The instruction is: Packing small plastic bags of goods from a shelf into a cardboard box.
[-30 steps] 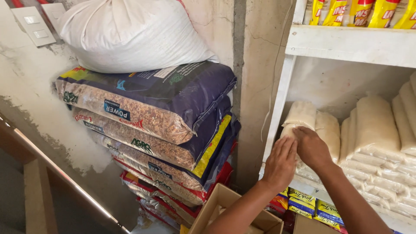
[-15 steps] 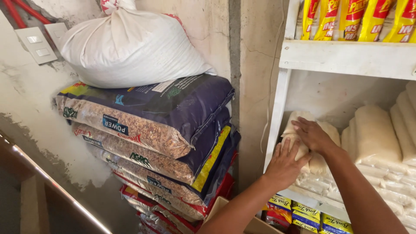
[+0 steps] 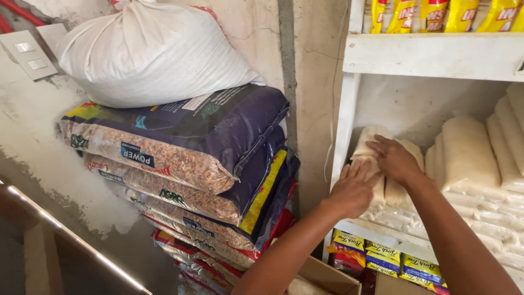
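both hands are seen at the white painted wooden shelf unit [image 3: 436, 54], at the left end of its middle shelf, just right of the unit's white upright post [image 3: 344, 136]. the left hand [image 3: 353, 188] is laid flat, fingers stretched out and together, palm pressed against the front of a pale clear-plastic packet of white grain [image 3: 371, 145] standing upright by the post; nothing is clasped, the hand is only pushed against it. the right hand [image 3: 394, 159] is laid over the top and front of the same packet and the one next to it, fingers spread and slightly curled, w/ no closed hold that can be made out; whether the thumb is hooked behind can't be told. the packet is thus found inside the shelf unit, leftmost in its row, touching the post side, w/ both hands on it.

further right in the same shelf, more upright pale packets [image 3: 469, 153] are leaned in a row, and flatter clear packets [image 3: 491, 218] are stacked under and in front of them. on the shelf above, yellow-and-red sachets [image 3: 431, 13] are hung or stood in a line. below the middle shelf, small yellow-and-blue packs [image 3: 382, 257] are lined up.

left of the shelf unit, past a bare concrete wall strip, a stack of dark blue and clear feed sacks [image 3: 180, 164] is piled, w/ a white woven sack [image 3: 147, 52] on top. below the hands, a brown cardboard box flap [image 3: 327, 276] is seen. far left of the stack, grey wall switches [image 3: 27, 54] are mounted.
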